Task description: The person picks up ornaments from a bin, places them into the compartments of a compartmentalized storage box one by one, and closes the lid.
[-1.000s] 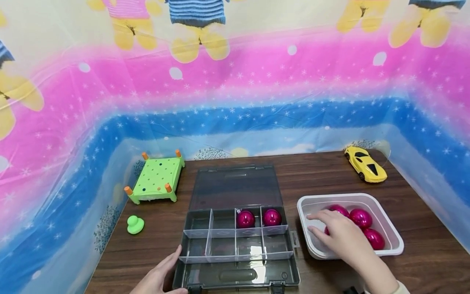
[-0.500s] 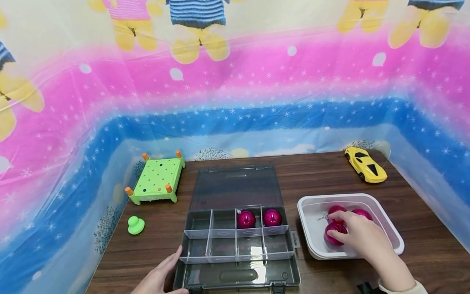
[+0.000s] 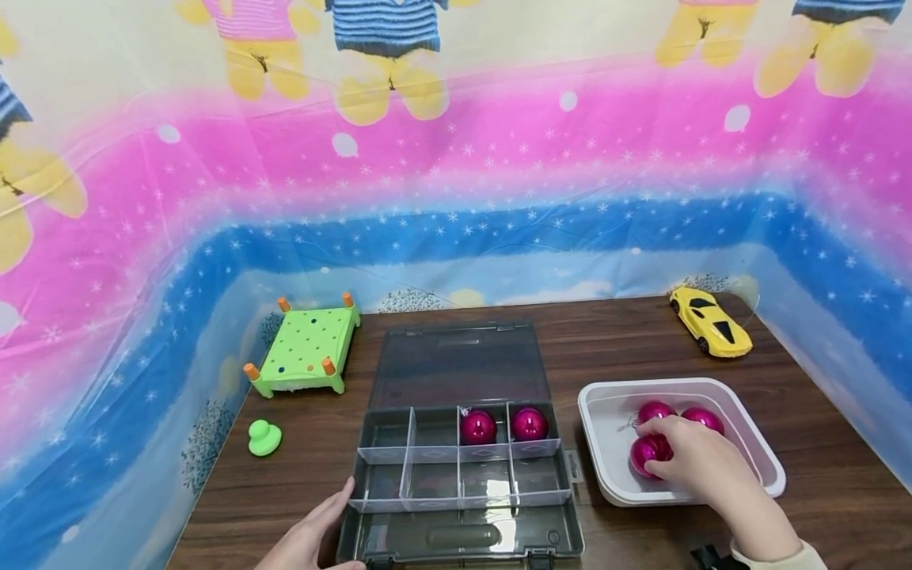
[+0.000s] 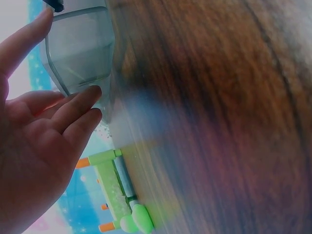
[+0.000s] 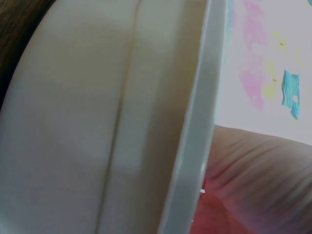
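In the head view, a dark see-through divided box (image 3: 379, 478) lies with its lid (image 3: 459, 364) folded back. Two shiny magenta baubles, a left one (image 3: 478, 427) and a right one (image 3: 530, 425), occupy separate back-row compartments. My left hand (image 3: 308, 537) touches the box's left side, fingers extended; the left wrist view shows those fingers (image 4: 80, 107) against its clear wall. Inside the white tub (image 3: 611, 447), my right hand (image 3: 705, 459) pinches a bauble (image 3: 645, 457) between thumb and fingers. Two more baubles sit behind it; the hand may hide others. The tub wall (image 5: 73, 112) fills much of the right wrist view.
A yellow toy car (image 3: 711, 322) stands behind the tub. At the left are a green toy bed (image 3: 308, 348) with orange posts and a small green knobbed piece (image 3: 264, 438). Patterned cloth (image 3: 456, 229) surrounds the wooden table (image 3: 598, 336).
Within the tub, my right hand has shifted right and lower, and its thumb and fingers have closed on the front bauble. The left hand has stayed at the box's side.
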Demonstrator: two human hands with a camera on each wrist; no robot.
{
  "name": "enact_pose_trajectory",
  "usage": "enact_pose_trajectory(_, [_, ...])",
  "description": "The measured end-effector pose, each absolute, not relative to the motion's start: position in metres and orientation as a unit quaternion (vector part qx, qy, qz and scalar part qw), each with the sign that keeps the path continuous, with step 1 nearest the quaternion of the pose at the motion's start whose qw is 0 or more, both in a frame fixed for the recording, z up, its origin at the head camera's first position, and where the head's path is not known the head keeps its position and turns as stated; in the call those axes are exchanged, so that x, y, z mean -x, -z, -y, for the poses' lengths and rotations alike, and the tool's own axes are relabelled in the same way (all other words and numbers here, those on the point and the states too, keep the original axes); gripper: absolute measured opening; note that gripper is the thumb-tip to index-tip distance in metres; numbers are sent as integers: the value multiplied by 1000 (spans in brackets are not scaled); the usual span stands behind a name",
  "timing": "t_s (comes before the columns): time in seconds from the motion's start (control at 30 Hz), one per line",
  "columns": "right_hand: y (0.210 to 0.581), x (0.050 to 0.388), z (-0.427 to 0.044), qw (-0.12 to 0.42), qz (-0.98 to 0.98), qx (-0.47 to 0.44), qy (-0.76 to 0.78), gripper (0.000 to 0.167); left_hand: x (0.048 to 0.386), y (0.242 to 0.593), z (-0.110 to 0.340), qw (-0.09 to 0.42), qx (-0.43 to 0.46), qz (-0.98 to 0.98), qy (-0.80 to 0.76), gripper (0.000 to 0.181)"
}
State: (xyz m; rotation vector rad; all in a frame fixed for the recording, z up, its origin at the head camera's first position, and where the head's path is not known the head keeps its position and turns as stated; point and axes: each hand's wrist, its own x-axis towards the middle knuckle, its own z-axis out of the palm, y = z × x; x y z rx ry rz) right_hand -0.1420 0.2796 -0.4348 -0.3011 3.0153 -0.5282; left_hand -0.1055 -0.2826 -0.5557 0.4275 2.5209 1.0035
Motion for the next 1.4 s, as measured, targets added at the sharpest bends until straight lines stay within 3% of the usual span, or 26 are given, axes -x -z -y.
enact_pose_trajectory(0.27, [433,144,-279,31,-982,97,158,39,105,555,284,201,-163,-887,-381,102])
enact_pose_trajectory(0.5, [427,144,-278,-1,-983,109,148,45,104,557,285,194,-175,-887,-381,97])
enact_pose_trajectory(0.8, [409,138,-268,-65,-974,125,179,44,109,557,291,237,-156,-870,-402,93])
enact_pose_trajectory(1.2, [385,133,-246,-95,-967,123,205,45,96,521,271,171,-187,-891,-377,94])
enact_pose_trajectory(1.4, [387,133,-227,-127,-956,139,223,45,99,540,278,160,-197,-897,-362,97])
